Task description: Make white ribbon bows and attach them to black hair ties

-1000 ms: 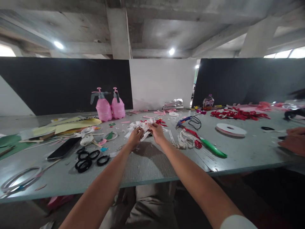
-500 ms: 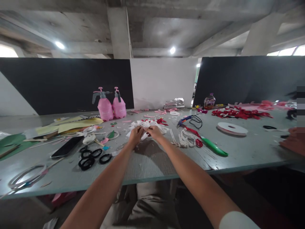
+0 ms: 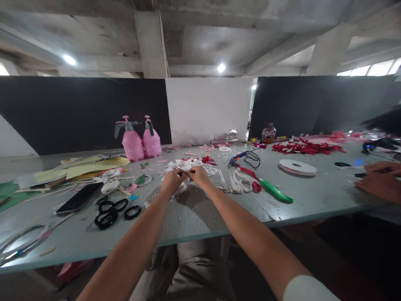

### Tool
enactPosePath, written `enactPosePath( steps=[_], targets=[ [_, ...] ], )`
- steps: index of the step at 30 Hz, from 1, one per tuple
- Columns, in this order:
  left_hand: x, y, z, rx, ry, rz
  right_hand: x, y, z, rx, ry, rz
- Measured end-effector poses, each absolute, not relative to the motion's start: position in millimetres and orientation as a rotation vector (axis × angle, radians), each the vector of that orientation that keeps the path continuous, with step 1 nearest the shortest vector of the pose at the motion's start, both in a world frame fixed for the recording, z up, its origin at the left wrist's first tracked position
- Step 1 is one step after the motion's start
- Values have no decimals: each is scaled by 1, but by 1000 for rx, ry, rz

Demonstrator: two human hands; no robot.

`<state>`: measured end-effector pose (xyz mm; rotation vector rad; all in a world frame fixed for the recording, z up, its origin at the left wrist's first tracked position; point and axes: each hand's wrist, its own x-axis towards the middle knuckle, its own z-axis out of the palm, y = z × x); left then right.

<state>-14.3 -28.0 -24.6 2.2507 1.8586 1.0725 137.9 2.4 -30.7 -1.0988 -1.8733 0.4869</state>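
Your left hand [image 3: 173, 180] and right hand [image 3: 199, 175] were pinched nearly closed, fingertips just beside each other, on a white ribbon [image 3: 181, 190]; your fingers hid the gripped part. The ribbon looked thin and loosely curled, hanging beneath your hands over the worktop [image 3: 194, 225], near a pile of white scraps [image 3: 181, 164]. Farther out, two pink sprayers [image 3: 133, 146] stood upright, contents hidden. What the bottle [image 3: 268, 133] held was unclear. The right edge cut off a co-worker's hand [image 3: 380, 184].
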Motion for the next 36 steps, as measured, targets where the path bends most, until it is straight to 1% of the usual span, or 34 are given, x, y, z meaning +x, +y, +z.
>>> enactPosePath(
  steps=[4, 6, 8, 13, 22, 26, 30, 33, 36],
  targets=[
    [-8, -32, -21, 2308, 2011, 932, 137, 2, -31, -1105, -1945, 300],
    [-6, -32, -21, 2333, 2032, 904, 137, 2, -30, -1086, -1958, 300],
    [-6, -31, -21, 2340, 2037, 920, 138, 1, -29, -1058, -1952, 387],
    [-5, -32, -20, 2329, 2001, 1037, 141, 3, -29, -923, -1856, 740],
    [-7, -29, -22, 2271, 1950, 1189, 138, 4, -30, -830, -1779, 886],
    [-10, -24, -26, 2195, 1788, 1317, 138, 0, -28, -832, -1757, 869],
    [-11, -16, -31, 1912, 1429, 1442, 141, 4, -32, -848, -1661, 843],
    [-13, -9, -35, 1816, 1256, 1420, 142, 9, -35, -878, -1613, 791],
    [-15, -5, -39, 1825, 1263, 1382, 144, 11, -36, -961, -1660, 720]
  ],
)
